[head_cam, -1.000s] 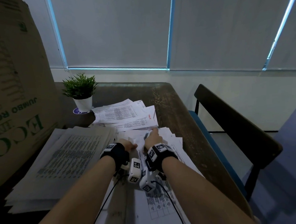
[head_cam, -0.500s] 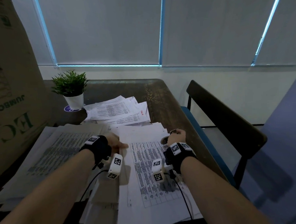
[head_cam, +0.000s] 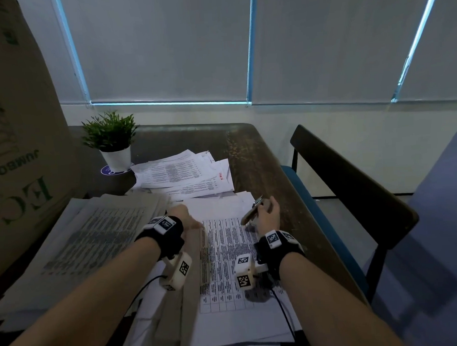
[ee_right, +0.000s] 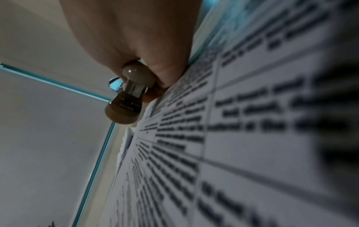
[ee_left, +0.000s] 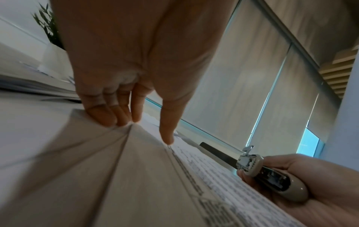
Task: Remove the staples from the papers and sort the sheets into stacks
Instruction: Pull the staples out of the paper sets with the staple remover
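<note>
- Since a second ago the hands have parted: head view shows the left hand (head_cam: 183,219) shifted to the left edge of the printed sheet (head_cam: 226,255), and the right hand (head_cam: 268,218) drawn to its right edge, gripping the staple remover (head_cam: 253,211) clear of the page, probably so the sheet can be moved to a stack.
- Left wrist view: left fingers (ee_left: 108,113) bunch and pinch the paper's edge into a fold, thumb extended; no staple can be made out.
- Right wrist view: the right hand curls round the remover, blurred print fills the rest; the tool's tip is hidden.
</note>
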